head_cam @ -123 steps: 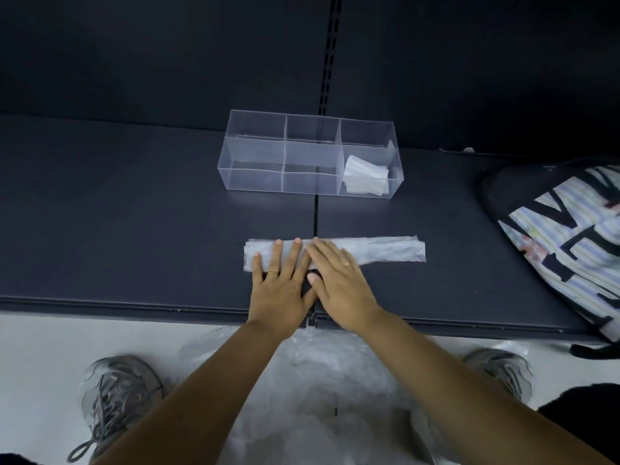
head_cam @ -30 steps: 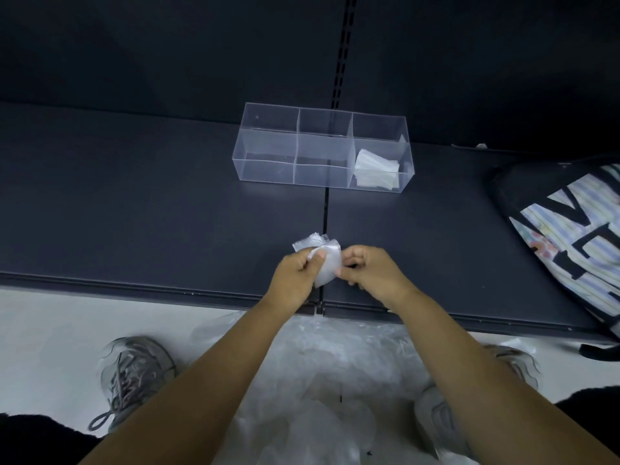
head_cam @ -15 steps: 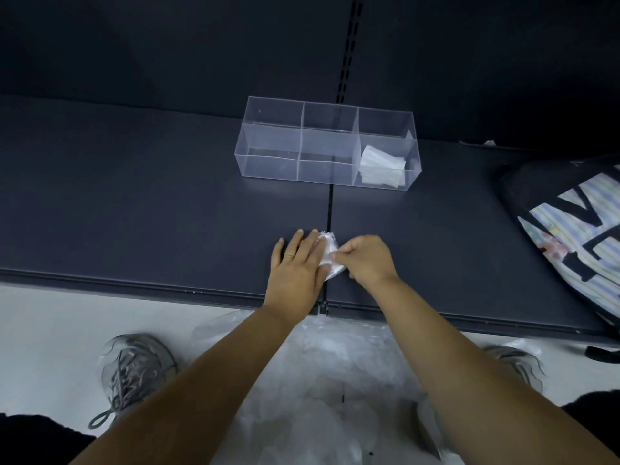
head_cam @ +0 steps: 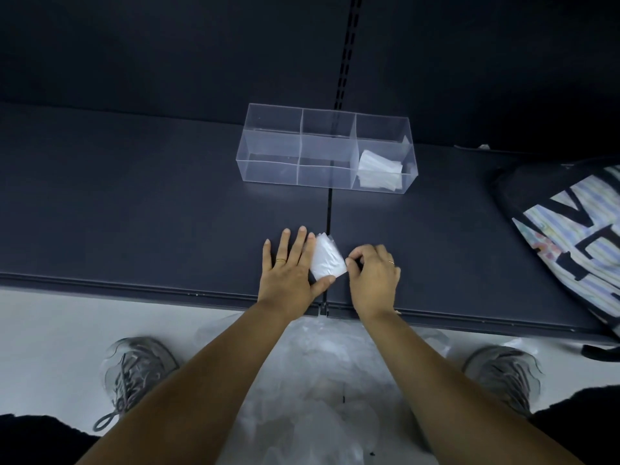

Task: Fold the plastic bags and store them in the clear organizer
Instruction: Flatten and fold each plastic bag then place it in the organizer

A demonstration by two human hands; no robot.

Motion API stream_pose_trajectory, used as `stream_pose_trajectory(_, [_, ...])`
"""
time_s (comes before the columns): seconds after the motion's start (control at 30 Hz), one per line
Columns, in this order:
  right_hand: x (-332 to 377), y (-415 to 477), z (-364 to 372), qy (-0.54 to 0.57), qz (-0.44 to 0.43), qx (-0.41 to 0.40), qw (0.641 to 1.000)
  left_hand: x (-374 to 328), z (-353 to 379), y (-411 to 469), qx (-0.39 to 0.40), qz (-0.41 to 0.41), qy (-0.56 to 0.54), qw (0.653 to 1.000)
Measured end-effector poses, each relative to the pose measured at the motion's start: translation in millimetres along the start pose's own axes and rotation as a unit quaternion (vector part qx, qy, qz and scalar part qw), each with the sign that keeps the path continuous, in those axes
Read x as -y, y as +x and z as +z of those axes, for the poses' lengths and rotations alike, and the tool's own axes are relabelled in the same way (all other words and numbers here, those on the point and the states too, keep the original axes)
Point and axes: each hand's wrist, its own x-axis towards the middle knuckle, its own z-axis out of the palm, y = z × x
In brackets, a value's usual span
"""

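The long strip I was smoothing a few seconds ago is now a small folded bag point(head_cam: 325, 258). A second ago I held it up; now it lies on the shelf point(head_cam: 134, 213) near the front edge, by the centre seam. My left hand point(head_cam: 288, 273) is flat, fingers straight, pressing its left side. My right hand point(head_cam: 372, 280) is curled, fingertips at the bag's right corner; I cannot tell whether they pinch it. I judge folding nearly done and storing next. The clear organizer point(head_cam: 268, 156) sits toward the back edge, with one folded bundle point(head_cam: 379, 171) in its right compartment. The loose bags point(head_cam: 322, 380) on the floor are blurred and uncountable. The frame's edge cuts off a printed tote point(head_cam: 570, 229).
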Motion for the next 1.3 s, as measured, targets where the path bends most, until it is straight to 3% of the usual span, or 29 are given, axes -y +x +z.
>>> stream_pose_trajectory(0.23, [22.0,-3.9,1.6,0.001,0.048,0.039,0.998,-12.6,-0.6,-7.7,0.017,-0.066,-0.010,0.998])
stream_pose_trajectory(0.37, [32.3,1.5,-7.3,0.167,0.095,0.099,0.976,-19.5,-5.9,-14.9,0.033,-0.094,-0.090,0.991])
stream_pose_trajectory(0.47, [32.4,8.8,-27.9,0.179,0.017,0.159,0.971,-9.4,-28.7,-10.4,0.033,-0.083,-0.277,0.957])
stream_pose_trajectory(0.53, [32.9,13.8,-47.8,0.142,-0.073,0.213,0.964,-3.8,-50.8,-4.7,0.022,-0.001,-0.306,0.952])
stream_pose_trajectory(0.6, [34.4,18.9,-66.4,0.123,-0.136,0.251,0.950,-1.4,-71.2,4.3,0.066,0.066,-0.307,0.947])
stream_pose_trajectory(0.67, [35.3,25.6,-80.9,0.135,-0.157,0.263,0.942,-3.0,-85.4,14.4,0.110,0.082,-0.349,0.927])
stream_pose_trajectory(0.77, [28.8,41.2,-95.0,0.184,-0.117,0.260,0.941,-8.2,-93.4,25.2,0.111,0.056,-0.457,0.881])
stream_pose_trajectory(0.9, [17.6,80.6,-105.0,0.198,-0.056,0.218,0.954,-6.4,-91.0,35.0,-0.003,-0.014,-0.577,0.817])
stream_pose_trajectory(0.97, [14.4,113.8,-107.8,0.219,-0.042,0.165,0.961,-1.1,-81.9,33.9,-0.069,-0.057,-0.544,0.834])
stream_pose_trajectory(1.03, [12.2,151.1,-108.2,0.221,-0.023,0.106,0.969,3.3,-62.7,26.6,-0.114,-0.080,-0.428,0.893])
stream_pose_trajectory(1.13, [9.2,197.1,-102.0,0.160,-0.009,0.057,0.986,2.1,-26.5,6.9,-0.081,-0.074,-0.224,0.968])
stream_pose_trajectory(1.23, [5.0,220.9,-88.2,0.031,-0.007,0.067,0.997,-1.0,-5.8,-3.1,-0.072,-0.053,-0.081,0.993])
stream_pose_trajectory(1.3, [7.3,225.7,-81.7,-0.060,-0.023,0.058,0.996,-2.5,-3.2,-2.6,-0.075,-0.056,-0.042,0.995])
